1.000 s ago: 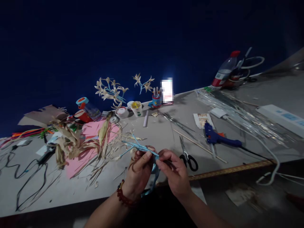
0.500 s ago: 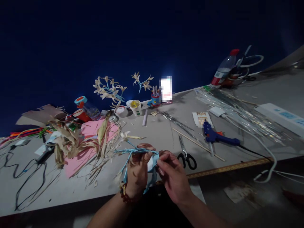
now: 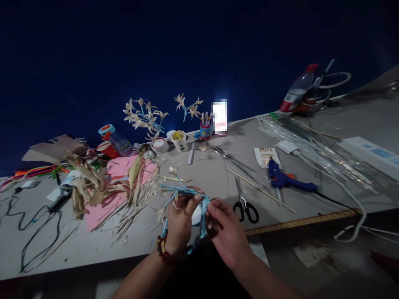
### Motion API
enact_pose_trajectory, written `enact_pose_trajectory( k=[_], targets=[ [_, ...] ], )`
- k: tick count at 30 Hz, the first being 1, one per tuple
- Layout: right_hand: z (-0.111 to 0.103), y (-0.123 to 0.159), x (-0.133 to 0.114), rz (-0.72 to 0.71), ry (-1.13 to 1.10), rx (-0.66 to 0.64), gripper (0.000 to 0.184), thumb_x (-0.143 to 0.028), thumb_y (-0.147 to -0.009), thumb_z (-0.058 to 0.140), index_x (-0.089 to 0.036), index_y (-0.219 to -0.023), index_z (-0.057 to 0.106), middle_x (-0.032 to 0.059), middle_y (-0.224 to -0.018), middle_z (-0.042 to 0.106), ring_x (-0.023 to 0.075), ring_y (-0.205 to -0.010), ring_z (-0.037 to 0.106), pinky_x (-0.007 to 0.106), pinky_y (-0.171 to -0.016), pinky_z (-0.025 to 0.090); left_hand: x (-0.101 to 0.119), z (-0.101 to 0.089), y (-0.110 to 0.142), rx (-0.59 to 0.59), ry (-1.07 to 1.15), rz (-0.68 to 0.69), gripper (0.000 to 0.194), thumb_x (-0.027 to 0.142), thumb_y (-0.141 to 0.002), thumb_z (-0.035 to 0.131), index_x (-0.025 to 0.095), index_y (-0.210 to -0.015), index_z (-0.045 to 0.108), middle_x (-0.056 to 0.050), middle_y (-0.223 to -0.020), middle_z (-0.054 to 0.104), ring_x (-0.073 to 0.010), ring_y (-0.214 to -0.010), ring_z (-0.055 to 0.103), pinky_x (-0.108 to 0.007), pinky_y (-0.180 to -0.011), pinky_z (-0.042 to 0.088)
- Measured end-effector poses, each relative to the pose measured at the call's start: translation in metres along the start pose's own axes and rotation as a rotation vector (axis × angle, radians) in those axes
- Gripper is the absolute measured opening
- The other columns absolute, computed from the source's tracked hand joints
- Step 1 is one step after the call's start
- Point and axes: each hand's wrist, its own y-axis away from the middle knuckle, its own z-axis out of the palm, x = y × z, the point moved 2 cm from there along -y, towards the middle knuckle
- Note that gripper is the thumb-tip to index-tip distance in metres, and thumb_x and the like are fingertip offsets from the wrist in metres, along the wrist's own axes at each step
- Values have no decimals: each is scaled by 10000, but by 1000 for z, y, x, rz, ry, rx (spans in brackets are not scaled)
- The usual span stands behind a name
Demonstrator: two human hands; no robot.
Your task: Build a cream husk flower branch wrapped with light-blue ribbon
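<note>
My left hand (image 3: 180,224), with a beaded bracelet at the wrist, is closed around a branch (image 3: 170,188) wrapped in light blue. Pale husk-like petals on its twigs stick out to the left. A strip of light blue tape (image 3: 203,222) hangs between my hands from the right end of the branch. The fingertips of my right hand (image 3: 229,234) pinch the tape at that end. Behind the strip shows a white round piece (image 3: 196,216), partly hidden by my left hand. Black-handled scissors (image 3: 245,205) lie open just right of my right hand.
A blue glue gun (image 3: 289,180) and a thin wooden stick (image 3: 264,191) lie to the right. Dried corn husks (image 3: 89,182) cover pink sheets (image 3: 116,207) at left. Finished-looking flower sprays (image 3: 145,116), a paper cup (image 3: 178,141) and a bright screen (image 3: 220,117) stand behind.
The branch in my left hand has shifted slightly right and tilted, its right end lower. My right fingers stay at that end, and the blue strip now hangs more narrowly below it.
</note>
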Motion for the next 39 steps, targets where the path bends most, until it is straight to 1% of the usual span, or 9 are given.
enact_pose_trajectory(
  k=[7,11,15,17,19,26,32,35,39],
  targets=[
    [-4,-5,7,19,-9,-18,277,-325,-604,917,-202,-741,709,-49,-635,571,59,-482,345,225,-506,362,-2,-1,-3,-26,26,-127,155,323,-758,808,180,-804,773,-37,-795,774,-191,-757,702,-299,-759,545],
    [-14,16,-3,-22,290,-130,301,-433,-755,817,-224,-960,748,40,-882,688,118,-601,512,285,-597,457,-3,-3,-6,19,7,-150,178,325,-730,823,167,-793,772,-52,-793,783,-195,-746,707,-293,-719,550],
    [-17,37,-40,-437,945,-270,243,-300,-868,704,-300,-1112,706,40,-922,699,148,-609,553,289,-566,450,-3,-3,-9,4,35,-122,135,280,-710,834,169,-757,772,-53,-780,790,-190,-769,709,-298,-770,547],
    [-9,35,-63,-717,1175,-264,197,-232,-866,688,-307,-1047,703,30,-906,704,165,-652,582,302,-620,464,-2,-1,-8,-30,40,-121,129,278,-724,826,169,-775,781,-57,-790,792,-189,-766,705,-298,-768,544],
    [4,21,-81,-844,1315,-266,198,-238,-864,678,-287,-1056,682,43,-962,706,195,-751,610,329,-705,481,-2,0,-7,-69,27,-122,128,281,-740,817,168,-792,787,-61,-801,791,-193,-774,702,-298,-772,538],
    [33,-34,-86,-484,1499,-522,326,-246,-779,721,-238,-1091,628,52,-1078,700,216,-887,647,342,-777,504,0,2,-7,-160,-52,-13,100,276,-778,763,176,-773,760,-42,-770,745,-207,-790,675,-323,-838,519],
    [32,-14,-97,-781,1530,-473,76,-222,-885,570,-212,-947,612,27,-866,649,175,-767,609,303,-731,476,6,-2,-9,-213,-329,99,238,312,-843,665,171,-652,674,-26,-687,663,-174,-677,582,-280,-674,465],
    [30,-1,-95,-761,1585,-594,116,-213,-912,532,-207,-966,635,-2,-749,663,145,-630,604,257,-612,445,9,-1,-12,-238,-348,160,295,332,-825,672,169,-587,606,-5,-604,583,-145,-595,490,-259,-586,404],
    [29,4,-86,-818,1663,-667,208,-255,-930,537,-202,-734,582,-4,-645,663,132,-545,608,246,-570,429,11,3,-15,-261,-351,254,243,259,-795,658,175,-578,588,-1,-606,564,-147,-605,472,-262,-608,394]
  ],
)
